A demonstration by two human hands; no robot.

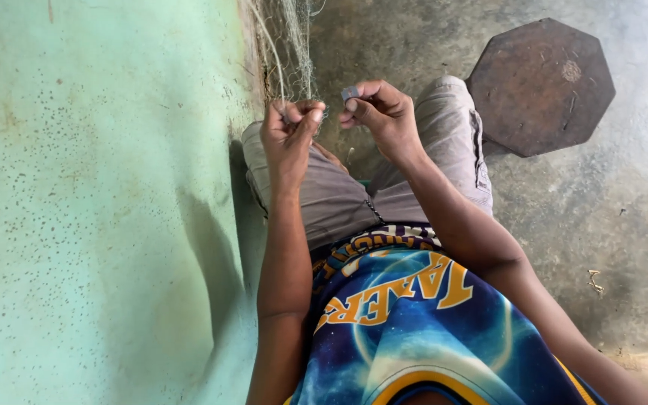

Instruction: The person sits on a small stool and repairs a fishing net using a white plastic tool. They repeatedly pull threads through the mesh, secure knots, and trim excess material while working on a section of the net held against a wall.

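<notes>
Hands close together over lap, left hand [288,129] pinching net strands [288,52] beside green wall [99,202], right hand [380,112] pinching small grey piece [349,93]

view: just one camera, worn on the person's head
facing: steeply down over the chest and lap
distance: pretty close, arms fill the middle
left of frame: speckled pale green painted wall [91,202]
right of frame: grey concrete floor [609,225] with a rusty octagonal metal plate [540,86]

The net [288,45] hangs just beside the wall [91,202], on its right; the knees [384,172] and the plate [540,86] lie farther right.
</notes>
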